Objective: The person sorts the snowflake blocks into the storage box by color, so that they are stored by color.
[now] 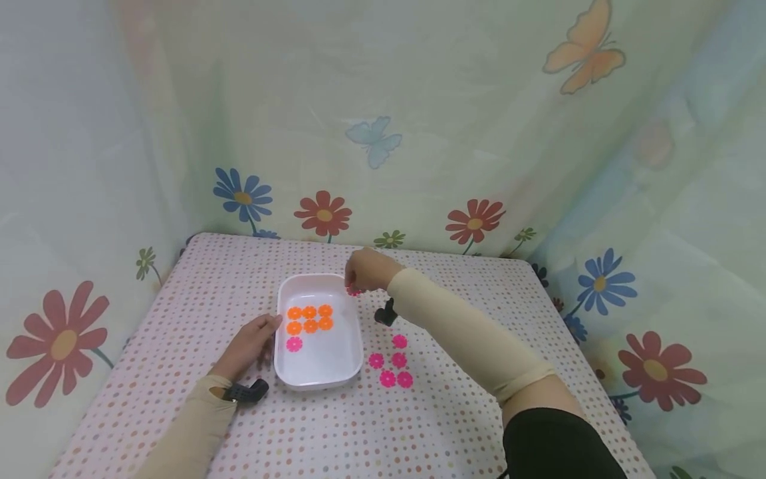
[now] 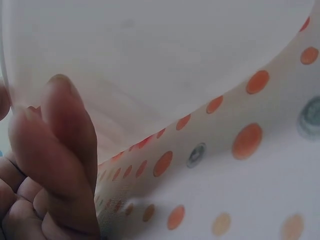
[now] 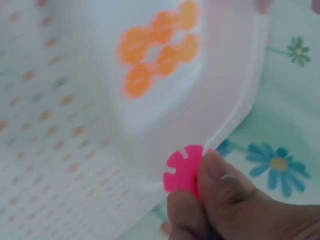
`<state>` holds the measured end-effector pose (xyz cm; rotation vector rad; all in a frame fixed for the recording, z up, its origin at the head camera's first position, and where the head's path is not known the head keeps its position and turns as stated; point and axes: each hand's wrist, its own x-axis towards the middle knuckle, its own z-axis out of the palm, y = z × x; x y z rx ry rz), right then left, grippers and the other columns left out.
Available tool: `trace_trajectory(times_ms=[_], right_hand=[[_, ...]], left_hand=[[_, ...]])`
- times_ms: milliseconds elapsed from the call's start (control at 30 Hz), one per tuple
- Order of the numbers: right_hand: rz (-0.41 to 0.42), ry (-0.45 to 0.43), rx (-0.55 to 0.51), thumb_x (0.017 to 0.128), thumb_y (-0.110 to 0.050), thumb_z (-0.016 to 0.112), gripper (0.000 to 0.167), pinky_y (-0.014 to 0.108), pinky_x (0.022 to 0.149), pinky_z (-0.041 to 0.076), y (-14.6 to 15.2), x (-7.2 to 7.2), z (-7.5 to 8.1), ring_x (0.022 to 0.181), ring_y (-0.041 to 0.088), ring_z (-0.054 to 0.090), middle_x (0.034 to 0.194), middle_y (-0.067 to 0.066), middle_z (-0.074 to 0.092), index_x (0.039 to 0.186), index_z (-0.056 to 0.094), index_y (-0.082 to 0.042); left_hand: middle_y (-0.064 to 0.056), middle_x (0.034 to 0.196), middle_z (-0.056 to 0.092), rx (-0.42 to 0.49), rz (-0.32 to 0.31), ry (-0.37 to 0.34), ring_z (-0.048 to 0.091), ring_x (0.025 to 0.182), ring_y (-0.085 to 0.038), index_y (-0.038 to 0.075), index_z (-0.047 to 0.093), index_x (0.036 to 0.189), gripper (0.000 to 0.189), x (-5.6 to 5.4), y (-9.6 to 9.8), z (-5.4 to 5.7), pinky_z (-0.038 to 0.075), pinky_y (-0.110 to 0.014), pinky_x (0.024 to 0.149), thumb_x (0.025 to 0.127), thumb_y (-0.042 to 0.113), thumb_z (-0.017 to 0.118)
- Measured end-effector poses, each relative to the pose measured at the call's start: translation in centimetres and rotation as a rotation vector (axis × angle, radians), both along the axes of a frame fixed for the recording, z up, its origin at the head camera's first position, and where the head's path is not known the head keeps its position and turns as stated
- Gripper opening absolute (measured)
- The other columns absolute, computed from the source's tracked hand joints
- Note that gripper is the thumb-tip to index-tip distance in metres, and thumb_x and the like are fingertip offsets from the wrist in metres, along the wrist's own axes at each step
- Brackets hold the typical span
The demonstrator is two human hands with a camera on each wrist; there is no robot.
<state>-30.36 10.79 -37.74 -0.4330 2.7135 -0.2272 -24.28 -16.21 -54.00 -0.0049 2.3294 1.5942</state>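
Note:
A white plastic tray [image 1: 323,366] sits on the dotted tablecloth. My left hand [image 1: 250,340] grips its left rim, with fingertips [image 2: 70,115] against the outer wall in the left wrist view. Over the far right corner of the tray, my right hand [image 1: 372,269] pinches a pink notched flower-shaped disc [image 3: 182,170] between thumb and finger. Several orange discs [image 1: 309,312] of the same shape lie in two rows inside the tray. One pink disc [image 1: 294,344] lies just in front of them, at the left.
Several loose pink discs [image 1: 398,360] lie on the dotted tablecloth [image 1: 335,432] to the right of the tray. Black wrist cameras [image 1: 385,313] are strapped to both wrists. A flower-printed curtain [image 1: 419,166] encloses the table's back and sides.

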Motion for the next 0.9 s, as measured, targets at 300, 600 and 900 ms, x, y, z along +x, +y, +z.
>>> trace_trajectory(times_ms=[300,600,900], right_hand=[[0.166,-0.156,0.032,0.088,-0.026,0.086,0.014,0.022,0.072,0.055,-8.1,1.0,-3.6,0.076,0.012,0.069,0.08,-0.005,0.073,0.085,0.074,-0.02],[0.19,-0.139,0.172,0.09,-0.025,0.085,0.017,0.025,0.076,0.052,-9.2,0.7,-7.0,0.078,0.011,0.063,0.08,-0.009,0.071,0.078,0.072,-0.024],[0.224,0.018,0.277,0.082,-0.039,0.09,0.027,0.027,0.071,0.05,-9.3,0.7,-8.8,0.075,0.013,0.059,0.079,-0.008,0.067,0.083,0.069,-0.023]], left_hand=[[-0.005,0.084,0.058,0.067,-0.011,-0.028,0.056,0.067,-0.021,0.009,0.057,0.116,0.057,0.1,-0.2,-0.6,0.046,-0.029,0.054,0.104,0.064,0.05],[-0.006,0.084,0.058,0.065,-0.005,-0.031,0.055,0.068,-0.021,0.01,0.056,0.115,0.056,0.0,-0.2,-0.6,0.046,-0.03,0.054,0.103,0.064,0.051],[-0.005,0.082,0.056,0.058,-0.006,-0.02,0.055,0.066,-0.021,0.009,0.055,0.114,0.054,0.1,-0.2,-0.2,0.046,-0.03,0.053,0.105,0.062,0.049]])
